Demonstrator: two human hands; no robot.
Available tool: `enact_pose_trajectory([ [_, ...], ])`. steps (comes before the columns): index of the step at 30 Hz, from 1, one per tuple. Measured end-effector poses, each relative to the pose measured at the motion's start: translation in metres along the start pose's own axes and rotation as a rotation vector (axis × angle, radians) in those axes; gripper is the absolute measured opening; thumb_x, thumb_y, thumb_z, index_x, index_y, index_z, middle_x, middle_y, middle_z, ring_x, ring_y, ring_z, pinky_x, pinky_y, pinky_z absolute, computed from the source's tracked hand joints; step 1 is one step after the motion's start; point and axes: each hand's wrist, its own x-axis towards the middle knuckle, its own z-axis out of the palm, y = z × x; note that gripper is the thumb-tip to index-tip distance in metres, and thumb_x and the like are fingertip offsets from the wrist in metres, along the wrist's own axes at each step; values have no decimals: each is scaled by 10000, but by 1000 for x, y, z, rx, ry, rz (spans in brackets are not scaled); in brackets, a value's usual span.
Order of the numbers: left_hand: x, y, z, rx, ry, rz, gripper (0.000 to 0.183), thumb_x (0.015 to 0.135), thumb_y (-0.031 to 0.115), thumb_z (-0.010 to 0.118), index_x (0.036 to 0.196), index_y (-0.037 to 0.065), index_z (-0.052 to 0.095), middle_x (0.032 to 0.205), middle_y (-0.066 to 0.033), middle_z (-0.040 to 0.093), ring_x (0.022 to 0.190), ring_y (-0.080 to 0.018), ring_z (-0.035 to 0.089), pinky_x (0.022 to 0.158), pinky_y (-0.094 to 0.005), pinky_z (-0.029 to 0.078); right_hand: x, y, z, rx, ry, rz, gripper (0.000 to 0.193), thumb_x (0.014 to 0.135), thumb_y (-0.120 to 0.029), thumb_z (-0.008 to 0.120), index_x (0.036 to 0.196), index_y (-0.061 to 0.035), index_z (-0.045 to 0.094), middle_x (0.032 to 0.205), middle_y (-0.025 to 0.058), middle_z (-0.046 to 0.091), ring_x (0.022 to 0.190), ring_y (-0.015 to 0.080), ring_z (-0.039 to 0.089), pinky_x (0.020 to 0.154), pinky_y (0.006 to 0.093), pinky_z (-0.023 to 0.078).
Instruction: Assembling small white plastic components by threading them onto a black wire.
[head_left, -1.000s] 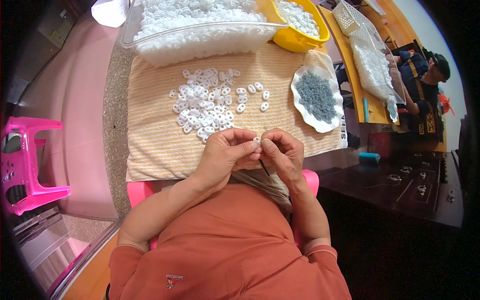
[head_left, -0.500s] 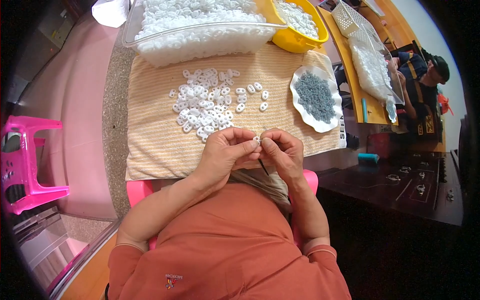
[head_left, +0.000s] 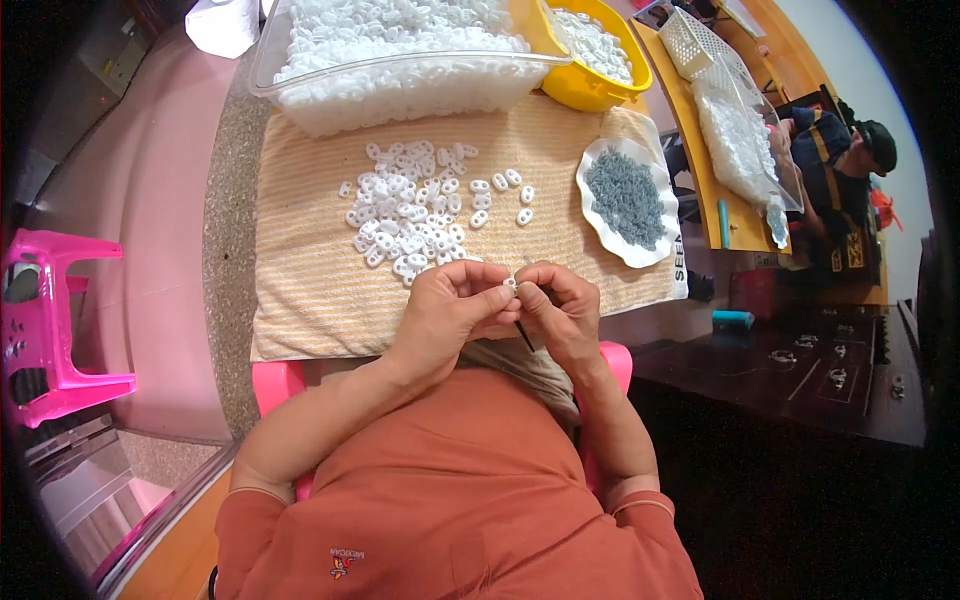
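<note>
My left hand (head_left: pixel 450 310) pinches a small white plastic piece (head_left: pixel 511 283) between thumb and fingertips, just in front of my body. My right hand (head_left: pixel 563 315) is closed against it, thumb and index finger meeting the piece. From under the right fingers a thin black stick-like tool (head_left: pixel 526 337) slants downward; its full shape is hidden. Beyond my hands a pile of white two-holed oval pieces (head_left: pixel 405 215) lies on a striped towel (head_left: pixel 310 250). Several more ovals (head_left: pixel 480 200) lie apart, right of the pile. A white wavy-rimmed dish (head_left: pixel 640 262) holds small grey-blue parts (head_left: pixel 624 199).
At the towel's far edge stands a clear bin (head_left: pixel 400 95) full of white pieces, beside a yellow basket (head_left: pixel 590 95). A pink stool (head_left: pixel 65 330) is at left. On the right, another person (head_left: pixel 850 160) sits by a wooden table (head_left: pixel 712 200) with a clear container (head_left: pixel 740 140).
Both hands stay together at the white piece, with only slight finger movement. The view has shifted a little; the piles look unchanged.
</note>
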Motion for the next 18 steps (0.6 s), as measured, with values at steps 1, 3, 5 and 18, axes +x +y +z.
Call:
enact_pose_trajectory([
  [1, 0, -1, 0, 0, -2, 4, 156, 891, 37, 638, 1031, -13, 588, 895, -76, 673, 773, -119, 665, 717, -249, 579, 1, 4, -3, -75, 1, -33, 81, 929, -63, 592, 917, 12, 622, 845, 8, 630, 757, 52, 573, 674, 195, 470],
  [3, 0, -2, -1, -26, -17, -8, 155, 889, 29, 633, 1032, -5, 584, 912, -95, 672, 791, -136, 672, 737, -255, 580, 3, 6, -5, -152, 2, -69, 89, 929, -76, 589, 905, 0, 628, 803, 7, 639, 736, 52, 582, 656, 200, 475],
  [5, 1, -2, -1, -32, -20, -7, 150, 891, 32, 632, 1030, -1, 585, 913, -90, 672, 791, -132, 671, 736, -255, 580, 2, 6, -5, -144, 14, -39, 77, 925, -45, 603, 910, 24, 632, 875, 11, 629, 774, 50, 564, 680, 191, 465],
  [18, 1, 3, -1, -47, 11, -26, 144, 894, 50, 634, 1028, 29, 587, 899, -50, 662, 785, -116, 664, 727, -252, 579, 14, -15, -24, -286, 37, -11, 143, 916, -17, 598, 1044, 30, 642, 884, 43, 639, 714, 91, 600, 645, 217, 483],
])
